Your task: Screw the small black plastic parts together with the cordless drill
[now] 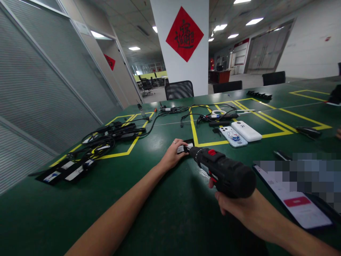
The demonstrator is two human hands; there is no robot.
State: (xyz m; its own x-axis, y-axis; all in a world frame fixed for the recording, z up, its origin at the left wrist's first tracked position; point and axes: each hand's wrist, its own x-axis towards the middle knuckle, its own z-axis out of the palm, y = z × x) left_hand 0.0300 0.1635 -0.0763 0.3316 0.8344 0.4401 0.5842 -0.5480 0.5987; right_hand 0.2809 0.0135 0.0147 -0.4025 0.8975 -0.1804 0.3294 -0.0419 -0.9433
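Observation:
A black cordless drill [223, 170] with red buttons is gripped in my right hand [234, 206], one finger at its red trigger. Its chuck points forward and left, toward a small black piece with a white label [185, 147] on the green table [160, 199]. My left hand [172, 153], with a ring on one finger, holds that piece against the tabletop. The drill's tip meets or nearly meets the piece; the exact contact is too small to tell.
Left lies a heap of black cables and adapters [106, 140]. Right of centre are a phone [233, 136], a white power bank [246, 131] and more cables. A large tablet-like screen [295, 199] lies near right. Yellow tape [195, 131] marks areas; chairs [179, 90] stand behind.

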